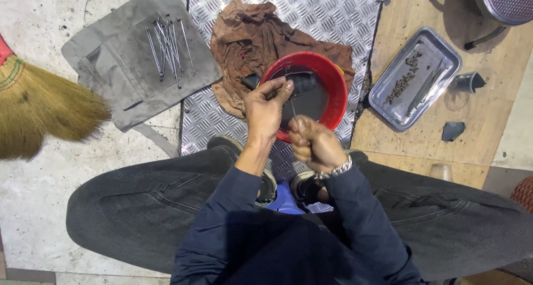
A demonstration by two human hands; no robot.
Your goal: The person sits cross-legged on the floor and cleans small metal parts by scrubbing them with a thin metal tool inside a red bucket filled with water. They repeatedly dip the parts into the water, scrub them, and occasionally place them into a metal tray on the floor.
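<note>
While your left hand (pixel 265 108) pinches thin rod (pixel 292 108) over red bowl (pixel 333 90), right hand (pixel 312 143) fist clamped on lower end; cleaned rods (pixel 166 46) lie on grey cloth (pixel 111 68), this one not yet there.

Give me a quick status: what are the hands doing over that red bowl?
Left hand and right hand both gripping a thin metal rod over the red bowl of dark liquid. Brown rag under the bowl. Nothing blocking.

A pale, stained concrete floor (pixel 39 174) lies at left. A ridged metal tread plate (pixel 327 13) runs down the middle, and a worn plywood board (pixel 411 135) covers the right side. Light is even and bright.
</note>
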